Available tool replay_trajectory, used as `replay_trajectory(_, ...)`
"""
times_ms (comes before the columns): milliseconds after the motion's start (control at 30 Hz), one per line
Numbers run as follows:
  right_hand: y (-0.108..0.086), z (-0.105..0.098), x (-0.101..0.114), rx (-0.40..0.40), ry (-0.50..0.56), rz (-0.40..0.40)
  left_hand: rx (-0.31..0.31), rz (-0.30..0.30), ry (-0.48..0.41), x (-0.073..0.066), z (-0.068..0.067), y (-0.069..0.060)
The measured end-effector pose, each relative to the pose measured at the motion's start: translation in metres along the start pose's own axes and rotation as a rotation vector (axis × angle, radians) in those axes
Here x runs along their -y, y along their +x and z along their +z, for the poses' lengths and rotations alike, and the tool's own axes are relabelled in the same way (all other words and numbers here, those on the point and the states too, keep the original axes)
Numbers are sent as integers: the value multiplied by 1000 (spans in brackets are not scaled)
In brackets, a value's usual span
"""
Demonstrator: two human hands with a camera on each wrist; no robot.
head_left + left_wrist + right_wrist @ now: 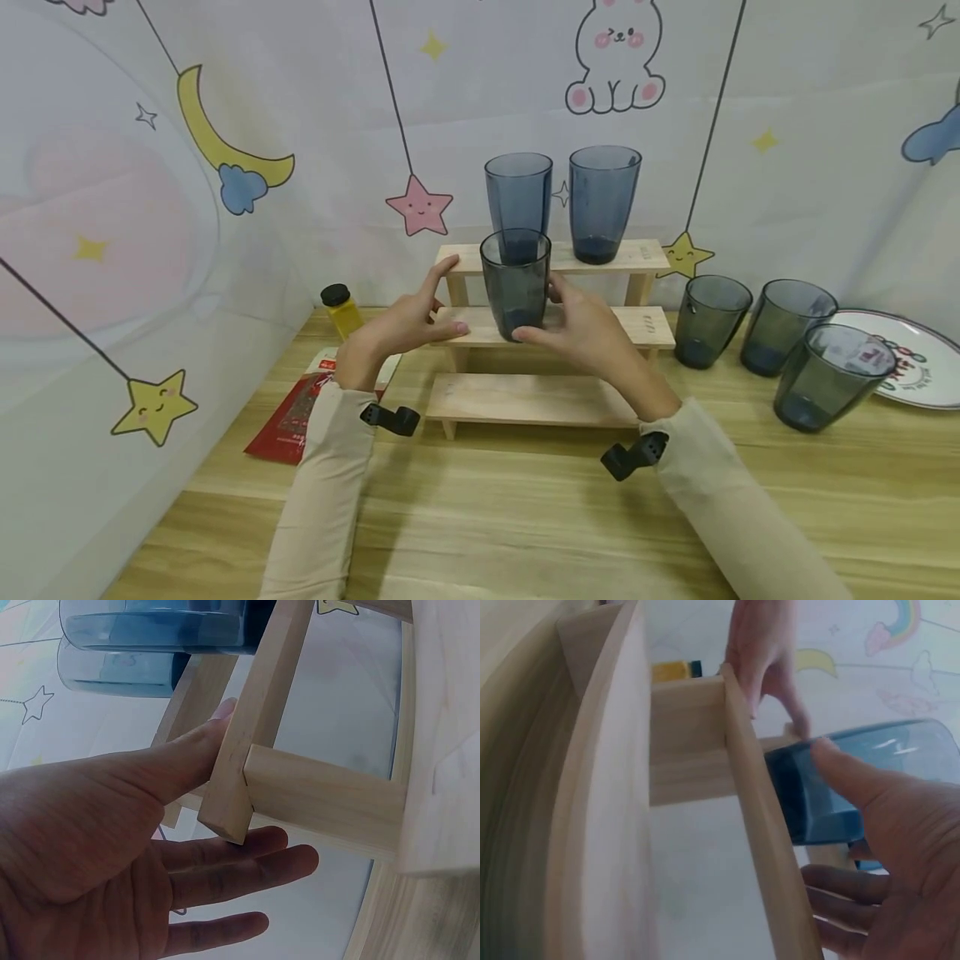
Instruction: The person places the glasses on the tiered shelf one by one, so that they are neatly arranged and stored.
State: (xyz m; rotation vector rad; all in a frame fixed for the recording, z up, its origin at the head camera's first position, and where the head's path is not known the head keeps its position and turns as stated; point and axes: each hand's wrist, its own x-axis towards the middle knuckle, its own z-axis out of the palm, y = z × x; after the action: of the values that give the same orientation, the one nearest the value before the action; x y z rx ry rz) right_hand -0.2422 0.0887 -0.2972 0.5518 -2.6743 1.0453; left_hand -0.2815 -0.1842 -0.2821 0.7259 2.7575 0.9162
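In the head view, a smoky blue-grey drinking glass [514, 287] stands upright at the middle step of a three-tier wooden shelf [495, 408]. My right hand [588, 329] holds this glass near its base, with the thumb in front and fingers round the right side. My left hand [401, 321] touches the shelf's left end, its thumb lying on the middle step and its index finger reaching up by the top step. The left wrist view shows that hand's [97, 847] other fingers extended past the plank's end. Two more glasses [519, 196] [604, 204] stand on the top step.
Right of the shelf, several similar glasses [712, 321] stand on the wooden table [525, 517] beside a white patterned plate [930, 358]. At left lie a red packet [281, 421] and a yellow bottle with a black cap [343, 312]. A printed cloth hangs behind.
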Motion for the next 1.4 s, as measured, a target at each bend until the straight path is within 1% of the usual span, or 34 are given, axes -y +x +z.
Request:
replay_trajectory(133,-3,-5,-1,15,-40,12,4,11,3,0,0,1)
replay_trajectory(367,-7,-13,-6,25,-60,1,11,15,-2,-2,-1,0)
replay_trajectory(567,-16,-25,-22,52,-81,9,19,25,-16,1,2,1)
replay_trajectory(833,-34,-50,-44,41,-107,-2,12,38,-11,0,0,1)
replay_trajectory(933,-40,-61,-53,69,-125,-22,10,36,-11,1,-1,1)
replay_trajectory(1167,-52,-95,-67,180,-174,-100,6,35,-9,6,-1,1)
replay_trajectory(1233,-55,-105,-71,211,-188,-106,5,36,-8,6,-1,1)
replay_trajectory(1400,-68,-136,-84,289,-165,-72,15,40,-11,4,-1,2)
